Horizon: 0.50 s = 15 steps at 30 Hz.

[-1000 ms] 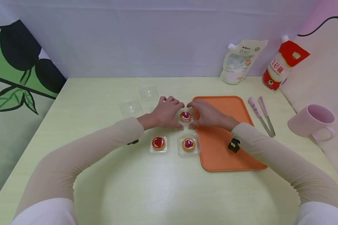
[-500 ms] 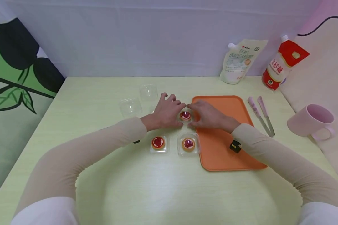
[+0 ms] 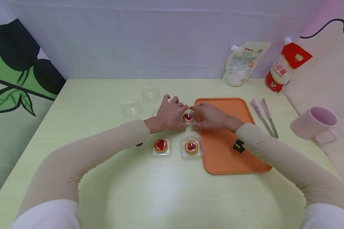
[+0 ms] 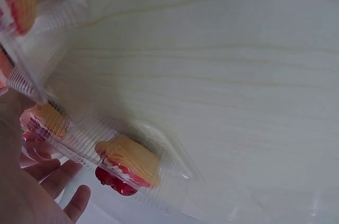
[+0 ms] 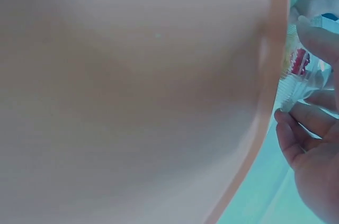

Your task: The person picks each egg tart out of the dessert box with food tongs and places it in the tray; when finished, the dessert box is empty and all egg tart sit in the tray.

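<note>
In the head view a clear plastic box (image 3: 189,123) with a red-topped tart (image 3: 188,118) inside stands between my two hands. My left hand (image 3: 169,115) grips its left side, index finger at the far corner and thumb at the near one. Facing it, my right hand (image 3: 212,117) pinches the right side; in the right wrist view its fingertips (image 5: 284,114) lie on the box's edge. Nearer to me, two more boxed tarts sit on the table, one at left (image 3: 161,145) and one at right (image 3: 191,147). Another boxed tart (image 4: 127,163) appears beside my left fingers in the left wrist view.
An orange tray (image 3: 229,159) lies under my right forearm. Two clear plastic pieces (image 3: 133,109) rest at the back left. To the right are tongs (image 3: 265,118) and a pink mug (image 3: 313,122). A white pouch (image 3: 245,63) and a red pouch (image 3: 286,66) stand at the back.
Both hands stay at the same box. My left hand has shifted slightly to the right, and the gap between the two hands' fingertips looks a little smaller.
</note>
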Each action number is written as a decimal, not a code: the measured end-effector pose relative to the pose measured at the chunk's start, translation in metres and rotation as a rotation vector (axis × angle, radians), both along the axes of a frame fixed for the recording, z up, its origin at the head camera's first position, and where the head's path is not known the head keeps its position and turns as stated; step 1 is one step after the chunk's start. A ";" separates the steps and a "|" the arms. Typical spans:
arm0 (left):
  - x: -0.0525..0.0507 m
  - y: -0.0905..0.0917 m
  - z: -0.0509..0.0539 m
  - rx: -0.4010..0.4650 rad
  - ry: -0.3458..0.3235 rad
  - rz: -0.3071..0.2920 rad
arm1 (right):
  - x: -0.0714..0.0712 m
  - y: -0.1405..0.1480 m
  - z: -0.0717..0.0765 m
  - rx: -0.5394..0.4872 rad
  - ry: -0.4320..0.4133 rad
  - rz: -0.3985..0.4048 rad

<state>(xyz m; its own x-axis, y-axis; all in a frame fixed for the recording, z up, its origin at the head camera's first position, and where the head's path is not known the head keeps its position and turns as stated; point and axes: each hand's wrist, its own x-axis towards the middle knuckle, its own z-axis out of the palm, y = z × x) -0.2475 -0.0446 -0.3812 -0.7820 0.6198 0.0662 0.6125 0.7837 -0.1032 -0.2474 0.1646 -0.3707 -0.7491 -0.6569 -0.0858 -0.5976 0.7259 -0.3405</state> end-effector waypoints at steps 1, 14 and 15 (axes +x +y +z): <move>0.000 0.000 0.000 0.003 -0.003 0.003 | -0.001 0.000 0.002 -0.004 -0.006 0.004; 0.000 -0.001 0.001 0.009 -0.001 -0.008 | -0.017 -0.003 0.012 -0.071 -0.131 0.052; 0.000 -0.001 0.001 0.010 -0.001 -0.010 | -0.018 -0.003 0.013 -0.075 -0.149 0.053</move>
